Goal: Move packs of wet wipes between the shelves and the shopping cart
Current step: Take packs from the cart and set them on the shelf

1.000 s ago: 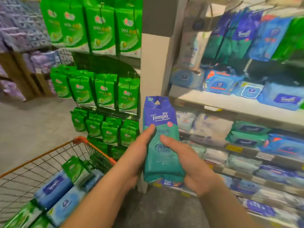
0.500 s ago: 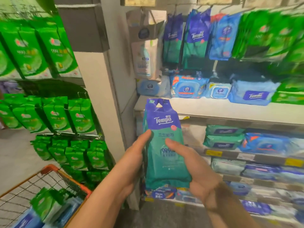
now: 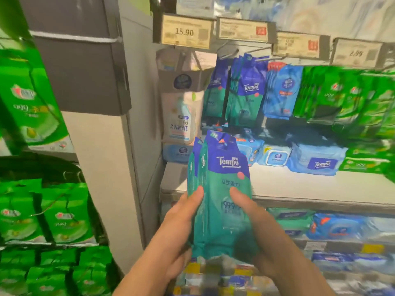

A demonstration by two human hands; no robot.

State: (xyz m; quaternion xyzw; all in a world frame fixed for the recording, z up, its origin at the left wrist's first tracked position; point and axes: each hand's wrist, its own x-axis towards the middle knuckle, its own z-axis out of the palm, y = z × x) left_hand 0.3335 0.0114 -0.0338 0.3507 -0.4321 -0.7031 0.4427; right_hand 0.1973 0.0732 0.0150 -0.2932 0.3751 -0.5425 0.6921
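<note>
Both your hands clamp the teal Tempo wipes pack (image 3: 222,201), upright before the shelf (image 3: 299,184). Left hand (image 3: 181,227) thumb and right hand (image 3: 256,229) thumb press its front.

Two bare forearms enter from the lower edge of the head view, each ending in a bare hand: the left hand (image 3: 180,228) and the right hand (image 3: 259,230). No sleeve, glove, watch, ring or band is visible on either limb. The forearms are slender, the fingers long, and the thumbnails short and unpainted.
</note>
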